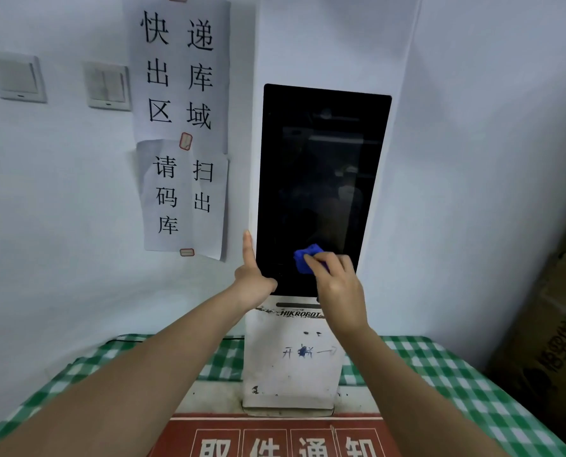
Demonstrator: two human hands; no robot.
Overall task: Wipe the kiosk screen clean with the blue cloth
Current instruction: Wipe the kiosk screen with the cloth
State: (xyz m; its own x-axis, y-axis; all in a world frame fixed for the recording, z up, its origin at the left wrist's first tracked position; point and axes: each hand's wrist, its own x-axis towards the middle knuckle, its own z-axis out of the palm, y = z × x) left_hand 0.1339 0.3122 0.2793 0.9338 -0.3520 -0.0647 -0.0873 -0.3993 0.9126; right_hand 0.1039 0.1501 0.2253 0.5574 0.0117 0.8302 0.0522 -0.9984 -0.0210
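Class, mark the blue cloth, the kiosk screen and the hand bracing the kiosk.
blue cloth (pixel 304 258), head view, on its bunched left part.
kiosk screen (pixel 321 179), head view, on the dark glass mid-panel.
left hand (pixel 253 278), head view, on the back of the hand.

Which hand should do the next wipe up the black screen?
The right hand. Its fingers already pinch the blue cloth against the lower kiosk screen, so it could probably just slide upward. The left hand only braces the screen's left edge.

Cloth (pixel 308 258) on the screen (pixel 321 179) (low), paper notices (pixel 181 127) left.
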